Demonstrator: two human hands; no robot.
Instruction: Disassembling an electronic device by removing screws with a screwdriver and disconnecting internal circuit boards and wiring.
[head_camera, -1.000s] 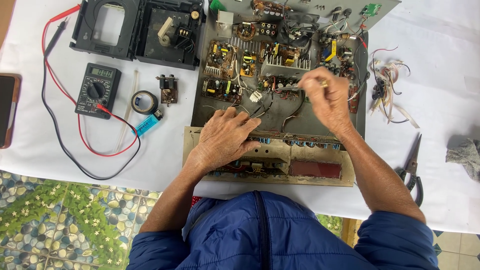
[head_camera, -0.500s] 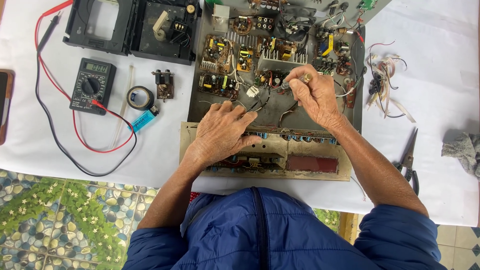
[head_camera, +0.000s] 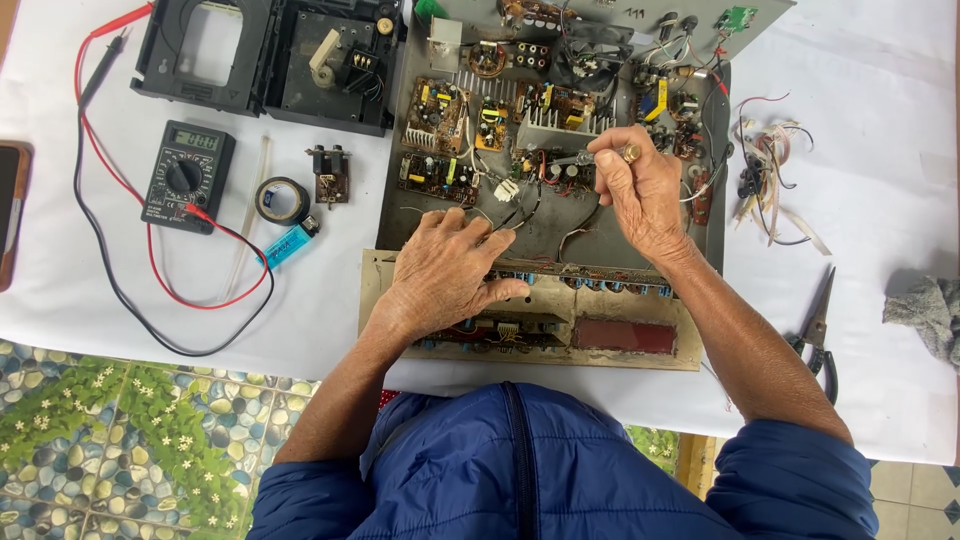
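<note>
1. The left hand (head_camera: 445, 270) lies flat, fingers spread, gripping nothing, on the near edge of the open amplifier chassis (head_camera: 560, 235).
2. The right hand (head_camera: 640, 190), farther right, pinches a brass-tipped tool (head_camera: 627, 153) over the circuit boards (head_camera: 440, 115).
3. Left: a multimeter (head_camera: 187, 175).

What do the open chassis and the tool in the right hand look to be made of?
Chassis: dull grey sheet metal, apparently, flat with folded edges. Tool in the right hand: bright metal shaft and brassy-looking cap; its exact material cannot be told. Left hand rests on the chassis.
</note>
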